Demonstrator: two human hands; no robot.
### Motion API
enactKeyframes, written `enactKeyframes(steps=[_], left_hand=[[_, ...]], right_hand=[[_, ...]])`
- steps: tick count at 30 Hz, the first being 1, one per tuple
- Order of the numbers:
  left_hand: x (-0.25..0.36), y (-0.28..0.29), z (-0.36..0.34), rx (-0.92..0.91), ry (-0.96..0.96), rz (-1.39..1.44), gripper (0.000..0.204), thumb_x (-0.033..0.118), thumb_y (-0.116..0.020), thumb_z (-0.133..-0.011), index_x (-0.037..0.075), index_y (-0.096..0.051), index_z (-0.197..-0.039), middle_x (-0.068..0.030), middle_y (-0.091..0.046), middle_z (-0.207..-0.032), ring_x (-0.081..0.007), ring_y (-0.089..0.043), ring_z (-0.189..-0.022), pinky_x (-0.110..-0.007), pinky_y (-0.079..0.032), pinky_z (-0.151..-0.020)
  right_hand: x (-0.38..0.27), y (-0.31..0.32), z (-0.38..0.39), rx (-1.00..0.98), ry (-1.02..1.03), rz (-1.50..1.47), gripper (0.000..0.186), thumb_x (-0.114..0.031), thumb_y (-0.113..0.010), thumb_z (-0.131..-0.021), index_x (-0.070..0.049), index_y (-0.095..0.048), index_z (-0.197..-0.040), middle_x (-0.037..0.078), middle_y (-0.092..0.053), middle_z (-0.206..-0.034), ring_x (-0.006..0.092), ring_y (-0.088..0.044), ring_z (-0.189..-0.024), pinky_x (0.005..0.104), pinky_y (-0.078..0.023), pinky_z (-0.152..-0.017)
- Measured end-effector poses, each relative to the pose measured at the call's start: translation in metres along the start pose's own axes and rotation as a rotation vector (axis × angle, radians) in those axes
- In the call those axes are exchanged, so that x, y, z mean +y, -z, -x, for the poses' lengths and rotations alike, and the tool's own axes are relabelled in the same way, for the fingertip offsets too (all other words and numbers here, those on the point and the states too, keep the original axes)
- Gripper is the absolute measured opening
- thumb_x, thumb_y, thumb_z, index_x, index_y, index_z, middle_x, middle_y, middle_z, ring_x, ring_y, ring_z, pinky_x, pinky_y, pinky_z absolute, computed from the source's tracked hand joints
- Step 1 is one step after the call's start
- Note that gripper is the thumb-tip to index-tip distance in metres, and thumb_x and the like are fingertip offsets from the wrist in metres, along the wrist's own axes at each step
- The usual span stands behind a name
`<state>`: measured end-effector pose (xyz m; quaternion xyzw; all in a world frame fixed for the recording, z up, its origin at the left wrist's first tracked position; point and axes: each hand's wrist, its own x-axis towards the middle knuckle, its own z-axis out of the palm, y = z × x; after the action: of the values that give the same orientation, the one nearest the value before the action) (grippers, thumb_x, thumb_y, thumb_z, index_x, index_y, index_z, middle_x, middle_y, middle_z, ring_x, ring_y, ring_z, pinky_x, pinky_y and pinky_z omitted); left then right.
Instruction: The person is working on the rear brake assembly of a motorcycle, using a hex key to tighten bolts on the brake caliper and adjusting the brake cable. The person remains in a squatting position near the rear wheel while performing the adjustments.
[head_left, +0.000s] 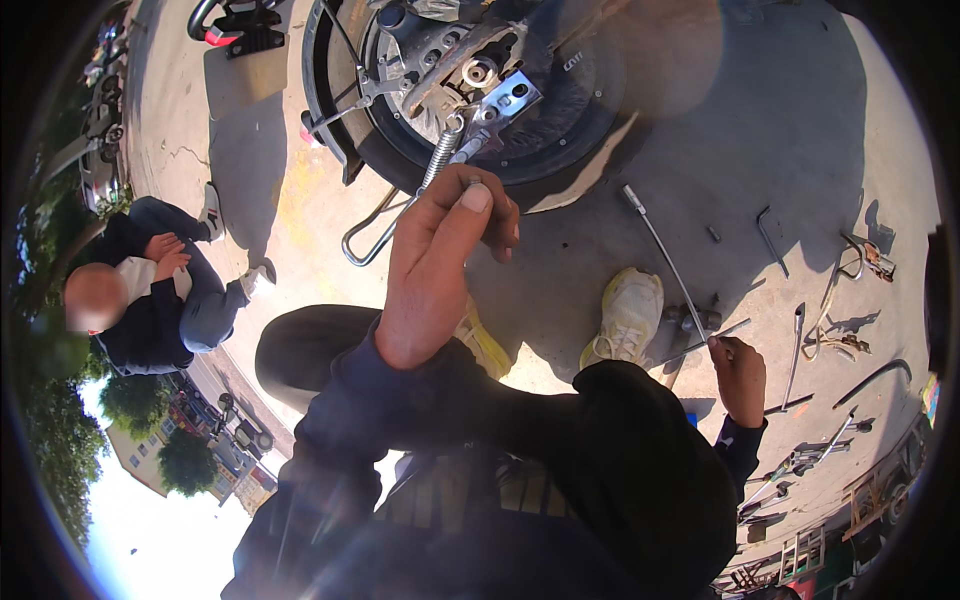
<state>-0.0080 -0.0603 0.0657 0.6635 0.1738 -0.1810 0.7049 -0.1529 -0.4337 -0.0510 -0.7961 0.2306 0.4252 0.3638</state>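
My left hand (432, 270) is closed, thumb against the fingers, in front of a wheel assembly (590, 110). A small grey metal piece (474, 182) shows at its fingertips; its exact kind is too small to tell. Just beyond the hand are a coil spring (441, 155) and a shiny bracket (510, 95) mounted by the wheel hub. Low on the right, my right hand (740, 382) is closed around the crossbar end of a T-handle socket wrench (665, 245). The wrench's long shaft points away toward the wheel.
My shoe (630, 310) stands between the hands. On the ground at right lie a hex key (772, 242), a small socket (713, 233), a curved hose (872, 382) and several other tools. A bent metal stand (362, 250) sticks out below the wheel. Another person (160, 280) sits at left.
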Motion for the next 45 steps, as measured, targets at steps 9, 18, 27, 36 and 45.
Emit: enactKeyframes(steps=[9,18,27,36,45], left_hand=[[0.016,0.016,-0.028,0.077,-0.356,-0.593,0.022,0.021,-0.042,-0.107,0.003,-0.054,-0.101,-0.01,-0.062,-0.096,-0.0126,-0.05,-0.079,-0.028,-0.042,-0.075],[0.001,0.017,-0.043,0.141,-0.659,-0.631,0.015,0.012,-0.049,-0.103,0.0,-0.058,-0.103,-0.009,-0.065,-0.098,-0.0102,-0.05,-0.074,-0.026,-0.044,-0.069],[-0.002,0.021,-0.033,0.139,-0.549,-0.495,0.023,0.018,-0.044,-0.106,0.0,-0.058,-0.105,-0.0123,-0.067,-0.107,-0.0129,-0.055,-0.085,-0.027,-0.045,-0.076],[-0.005,0.027,-0.013,0.084,-0.37,-0.373,0.026,0.021,-0.042,-0.107,0.001,-0.058,-0.105,-0.0144,-0.068,-0.11,-0.0156,-0.061,-0.091,-0.027,-0.047,-0.078],[-0.004,0.034,-0.004,0.034,-0.31,-0.348,0.026,0.021,-0.041,-0.108,0.002,-0.057,-0.105,-0.0144,-0.067,-0.109,-0.0142,-0.06,-0.089,-0.027,-0.046,-0.078]], right_hand=[[-0.271,-0.062,-0.094,-0.561,0.452,-1.424,0.04,-0.023,-0.051,-0.107,0.001,-0.053,-0.138,0.015,-0.065,-0.126,0.0235,-0.066,-0.113,0.0343,-0.053,-0.089],[-0.28,-0.086,-0.099,-0.61,0.504,-1.51,0.033,-0.016,-0.056,-0.104,0.002,-0.06,-0.131,0.008,-0.069,-0.114,0.0155,-0.066,-0.101,0.0313,-0.054,-0.084],[-0.283,-0.069,-0.097,-0.554,0.548,-1.23,0.031,-0.014,-0.056,-0.103,0.0,-0.061,-0.13,0.006,-0.069,-0.11,0.0135,-0.064,-0.099,0.0306,-0.051,-0.086],[-0.272,-0.091,-0.1,-0.381,0.66,-1.29,0.04,-0.01,-0.056,-0.103,-0.004,-0.055,-0.142,0.007,-0.068,-0.118,0.0156,-0.065,-0.104,0.0325,-0.052,-0.089],[-0.247,-0.086,-0.131,0.015,0.944,-0.639,0.048,-0.012,-0.056,-0.105,-0.008,-0.046,-0.152,0.007,-0.065,-0.128,0.0146,-0.065,-0.09,0.0254,-0.053,-0.08]])
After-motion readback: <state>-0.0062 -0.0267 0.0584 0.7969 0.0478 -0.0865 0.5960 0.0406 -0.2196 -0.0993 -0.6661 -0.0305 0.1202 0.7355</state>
